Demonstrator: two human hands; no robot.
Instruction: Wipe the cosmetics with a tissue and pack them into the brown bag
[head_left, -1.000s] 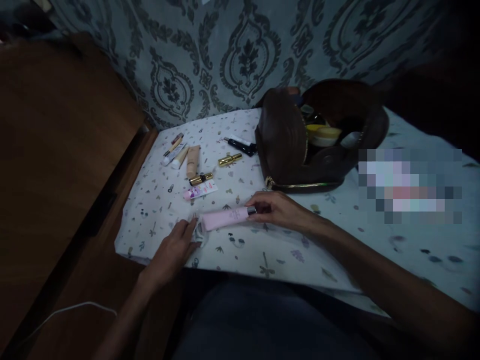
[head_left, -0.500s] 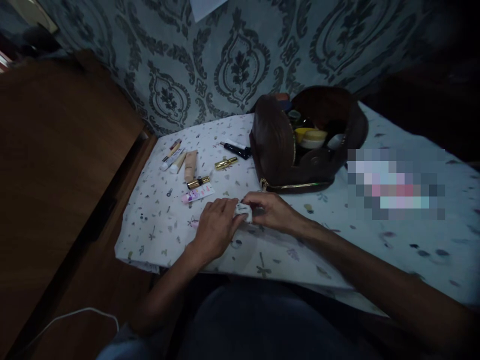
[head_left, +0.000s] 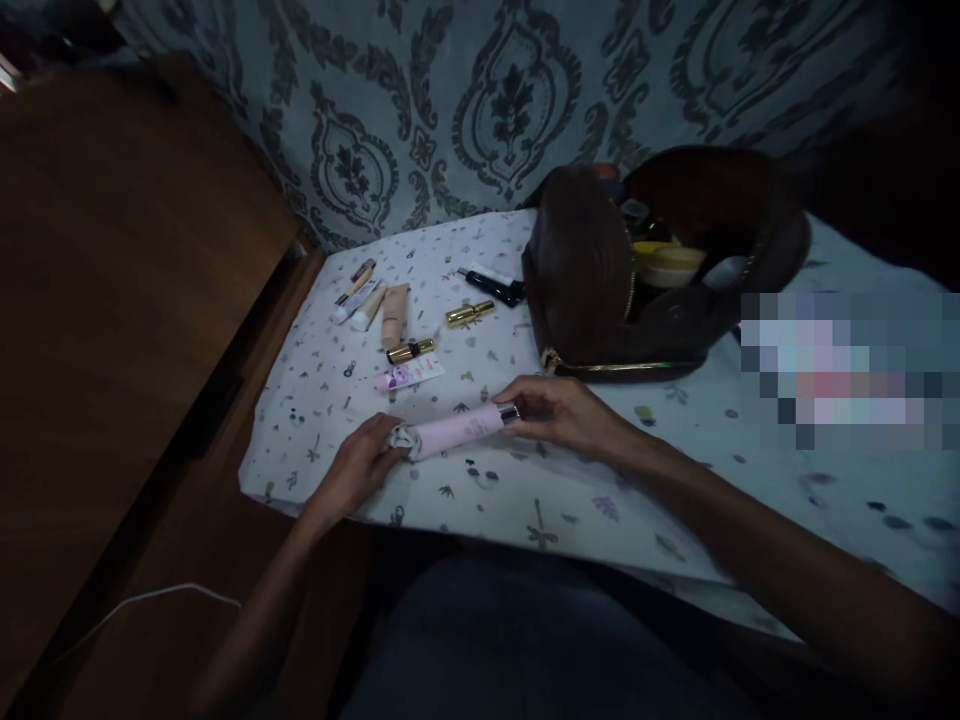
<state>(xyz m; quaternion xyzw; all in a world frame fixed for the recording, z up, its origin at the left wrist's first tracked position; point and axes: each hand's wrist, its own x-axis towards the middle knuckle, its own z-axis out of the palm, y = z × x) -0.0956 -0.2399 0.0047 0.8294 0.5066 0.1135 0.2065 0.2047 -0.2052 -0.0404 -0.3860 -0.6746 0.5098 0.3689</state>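
- I have the right hand (head_left: 566, 415) grasping the pink tube (head_left: 461, 432) at its silver cap (head_left: 509, 412), thumb and fingers pinched around that end.
- My left hand (head_left: 356, 465) grips a crumpled white cloth (head_left: 405, 440) against the tube's other end (it may be tissue; from here I cannot tell).
- The tube lies nearly level between the two hands, over the near part of the patterned table cover (head_left: 450, 508); whether it touches the cover I cannot tell.
- Just beyond it I see a small pink-capped tube (head_left: 411, 373), and past that a gold-and-black tube (head_left: 410, 351).
- A beige tube (head_left: 395, 315) comes next, with slimmer pale tubes (head_left: 367, 308) beside it towards the left edge.
- A second gold tube (head_left: 470, 314) lies on its own, nearer the middle, and a black tube (head_left: 487, 287) rests farther back, close to the bag.
- The brown bag (head_left: 574, 275) stands unzipped beyond my right hand, a yellow-lidded jar (head_left: 675, 265) showing inside among darker items.
- Behind everything I have a patterned wall (head_left: 517, 100); a wooden panel (head_left: 135, 270) fills the left side, with a white cable (head_left: 169, 588) below.
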